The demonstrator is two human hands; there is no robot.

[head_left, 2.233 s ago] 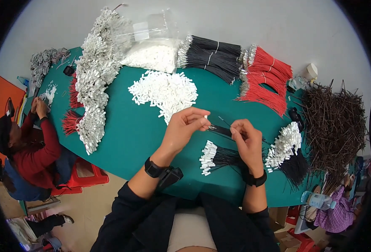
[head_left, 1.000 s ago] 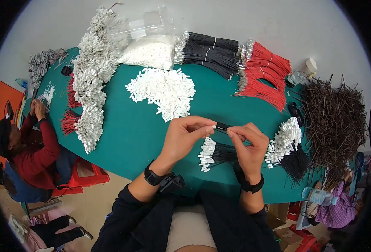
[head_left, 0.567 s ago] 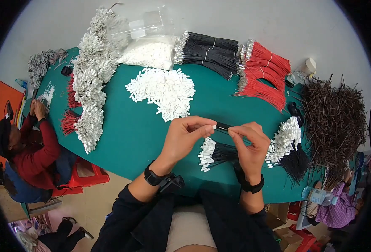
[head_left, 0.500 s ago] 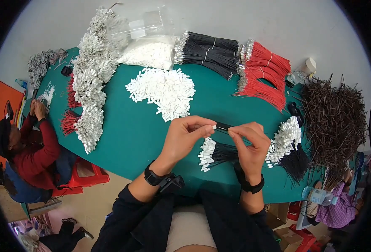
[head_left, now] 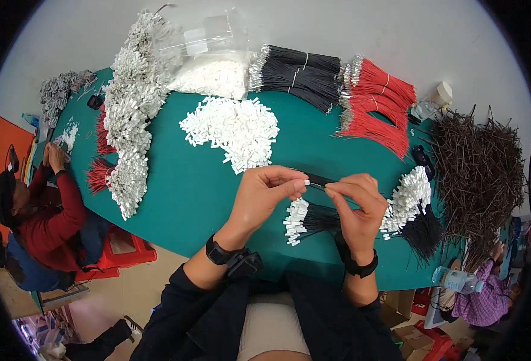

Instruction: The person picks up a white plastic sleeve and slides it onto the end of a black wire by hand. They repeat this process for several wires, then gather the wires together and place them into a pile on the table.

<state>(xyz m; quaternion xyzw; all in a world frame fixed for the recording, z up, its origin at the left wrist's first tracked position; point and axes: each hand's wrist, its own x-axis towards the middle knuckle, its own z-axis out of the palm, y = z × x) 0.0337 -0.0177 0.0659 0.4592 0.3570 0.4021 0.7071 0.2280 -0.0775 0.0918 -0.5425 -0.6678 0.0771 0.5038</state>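
Observation:
My left hand (head_left: 267, 194) pinches a small white connector housing (head_left: 307, 182) between thumb and fingertips. Facing it, the fingers of my right hand (head_left: 361, 201) are closed on black wires (head_left: 319, 180), which stretch toward the left fingertips. Whether a wire end is inside the housing is too small to tell. Below my hands lies a bunch of black wires with white housings (head_left: 297, 221) on their ends, partly covered by my right hand. Another such bunch (head_left: 407, 201) rests just right of that hand. A loose heap of white housings (head_left: 241, 129) spreads beyond my left hand.
Bundled black wires (head_left: 298, 75) and red wires (head_left: 382, 99) line the far edge of the green table (head_left: 187, 192). A plastic bag (head_left: 214, 72) of white pieces stands behind the heap. Brown wires (head_left: 479, 174) pile up at right. A co-worker (head_left: 49, 216) sits at left.
My hands stay in nearly the same place, with only a slight shift of the fingertips and wires. At lower left, another person's legs have moved.

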